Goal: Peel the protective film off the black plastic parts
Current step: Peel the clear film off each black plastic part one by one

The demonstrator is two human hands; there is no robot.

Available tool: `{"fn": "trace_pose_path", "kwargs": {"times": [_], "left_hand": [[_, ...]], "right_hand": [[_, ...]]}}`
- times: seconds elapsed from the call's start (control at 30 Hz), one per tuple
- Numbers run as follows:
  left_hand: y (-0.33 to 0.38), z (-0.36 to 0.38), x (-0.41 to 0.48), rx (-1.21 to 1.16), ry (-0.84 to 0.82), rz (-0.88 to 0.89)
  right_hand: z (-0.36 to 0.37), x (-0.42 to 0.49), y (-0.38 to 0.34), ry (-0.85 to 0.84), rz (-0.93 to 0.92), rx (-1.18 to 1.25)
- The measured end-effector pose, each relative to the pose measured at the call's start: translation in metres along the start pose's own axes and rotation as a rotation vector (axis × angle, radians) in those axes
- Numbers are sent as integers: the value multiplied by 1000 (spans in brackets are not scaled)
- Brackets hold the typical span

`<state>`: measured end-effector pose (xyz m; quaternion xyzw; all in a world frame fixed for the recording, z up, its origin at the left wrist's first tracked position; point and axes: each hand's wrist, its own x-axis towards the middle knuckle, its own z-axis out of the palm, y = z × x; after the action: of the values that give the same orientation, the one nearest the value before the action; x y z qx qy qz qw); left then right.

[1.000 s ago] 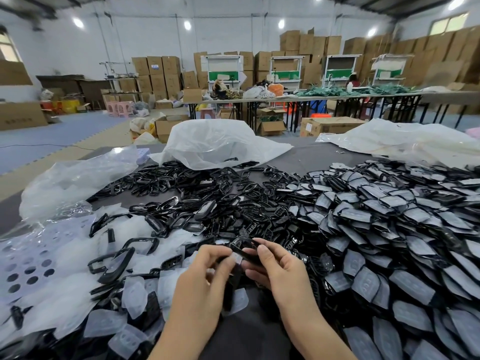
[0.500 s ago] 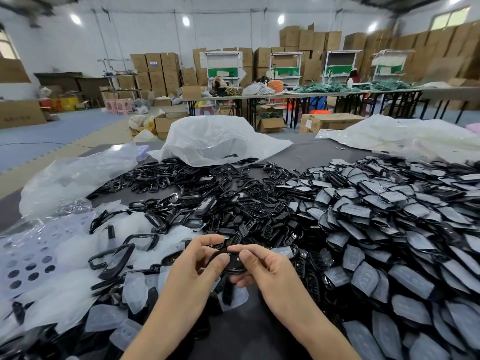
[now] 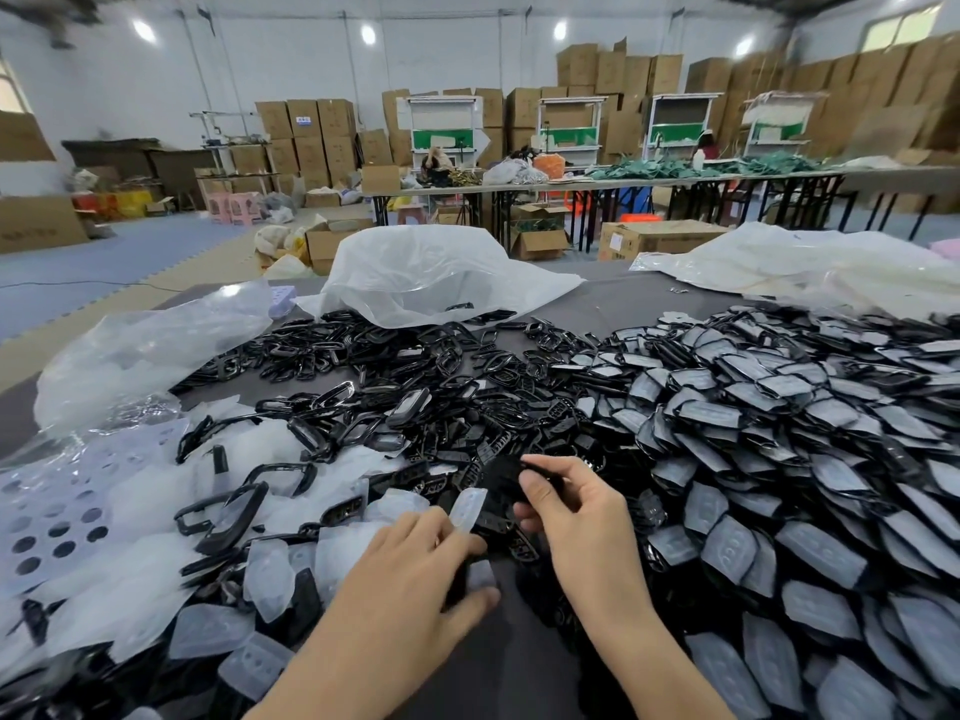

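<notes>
Where the grey table [image 3: 639, 304] reaches its left edge, a clear perforated sheet [image 3: 57, 511] lies flat, with a crumpled clear bag [image 3: 145, 350] farther back. Just right of the sheet, near the person, loose peeled films [image 3: 208, 631] are heaped among a few black frames [image 3: 228, 517]. Toward the middle, the left hand [image 3: 410, 569] sits low over the table with its fingers curled; a translucent film strip [image 3: 467, 506] stands up from its fingertips, apparently pinched there, though the grip itself is hidden. Just right of it and slightly farther, the right hand [image 3: 576, 504] pinches a black part [image 3: 501, 480] between thumb and forefinger, its other fingers curled in; the part is blurred and held above the scattered pieces. The strip's upper end is just beside the part. Beyond the hands, a white bag [image 3: 431, 272] lies at the far middle of the table. On the right, a large pile of film-covered parts [image 3: 779, 433] runs from near to far.
</notes>
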<state>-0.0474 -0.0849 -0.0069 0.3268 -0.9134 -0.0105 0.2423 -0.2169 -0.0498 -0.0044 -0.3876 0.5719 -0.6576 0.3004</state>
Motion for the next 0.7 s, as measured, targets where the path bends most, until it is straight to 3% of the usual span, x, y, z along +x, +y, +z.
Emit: {"fn": "trace_pose_path", "kwargs": {"times": [0.17, 0.37, 0.43, 0.57, 0.7], "left_hand": [[8, 2, 2, 98, -61, 19], [13, 4, 3, 161, 12, 17], [14, 2, 5, -25, 93, -70], [8, -9, 12, -677, 275, -511], [9, -15, 16, -1021, 282, -657]], "right_hand": [[0, 0, 0, 19, 6, 9], [1, -1, -4, 29, 29, 54], [1, 1, -5, 16, 74, 128], [3, 1, -12, -133, 217, 451], [9, -5, -11, -356, 271, 525]]}}
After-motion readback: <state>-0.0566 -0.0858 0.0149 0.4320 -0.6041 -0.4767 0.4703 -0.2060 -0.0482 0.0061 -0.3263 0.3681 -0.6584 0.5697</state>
